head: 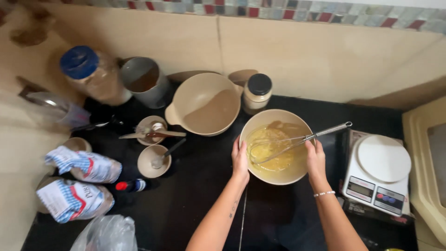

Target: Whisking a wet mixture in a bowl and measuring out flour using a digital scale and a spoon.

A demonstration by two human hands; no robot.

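- Beige mixing bowl (260,122) sits on the black desk (195,200), right of centre, holding a yellow beaten mixture (272,148).
- Left hand (240,159) lies flat against the bowl's left rim, fingers together, steadying it.
- Right hand (315,157) is at the bowl's right rim, closed around the handle of a wire whisk (297,140); the whisk's loops rest in the mixture, and its handle tip sticks out past the rim toward the upper right.
- A bead bracelet (324,193) is on the right wrist.
- Larger beige bowl (204,103) with a side handle stands just behind and left of the mixing bowl, holding brown powder.
- Black-lidded jar (258,92) stands between the two bowls, against the wall.
- White kitchen scale (378,174) is just right of the right hand.
- Two small cups (153,146) with utensils in them sit left of the bowls; a knife lies across the farther one.
- Grey metal pot (145,81) and blue-lidded jar (90,74) stand at the back left.
- Two checked flour bags (79,183) lie at the left edge; a small bottle with a red cap (131,186) lies beside them.
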